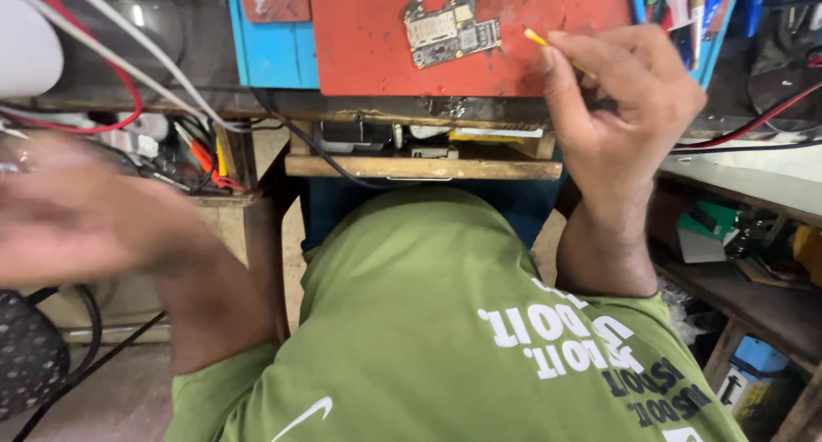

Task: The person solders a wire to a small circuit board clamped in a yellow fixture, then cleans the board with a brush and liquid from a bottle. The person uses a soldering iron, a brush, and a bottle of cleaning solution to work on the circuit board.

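Note:
My right hand is raised over the bench edge, fingers pinched on a thin yellow stick whose tip points toward a small circuit board. The board lies on a worn red mat at the top of the view. My left hand is blurred at the left, away from the bench, fingers spread and holding nothing I can see. My green shirt fills the lower middle.
A blue mat lies beside the red one. Red, white and black cables run at the upper left. A wooden drawer ledge sits under the bench. Shelves with small boxes and parts stand at the right.

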